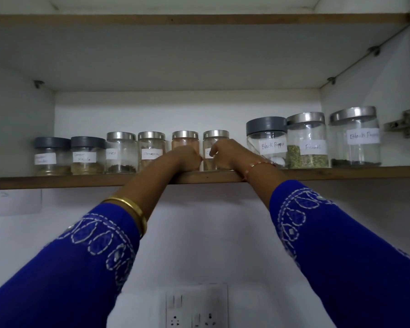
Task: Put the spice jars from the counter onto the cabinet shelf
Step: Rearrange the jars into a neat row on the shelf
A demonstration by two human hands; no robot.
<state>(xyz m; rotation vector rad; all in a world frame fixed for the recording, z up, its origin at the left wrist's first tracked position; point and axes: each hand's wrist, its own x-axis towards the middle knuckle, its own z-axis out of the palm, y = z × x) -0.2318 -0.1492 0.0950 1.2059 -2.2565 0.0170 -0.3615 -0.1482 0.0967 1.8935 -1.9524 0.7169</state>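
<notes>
Glass spice jars, 9 in a row, line the wooden cabinet shelf (81,182); left hand (187,159) curls around the orange-powder jar (184,142), right hand (225,155) around its steel-lidded neighbour (215,138).

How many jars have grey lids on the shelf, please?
3: two small ones at the far left, and, and a larger one right of the hands, labelled Black Pepper. None seems hidden.

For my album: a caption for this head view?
Both hands on two steel-lidded jars mid-row on the shelf.
</notes>
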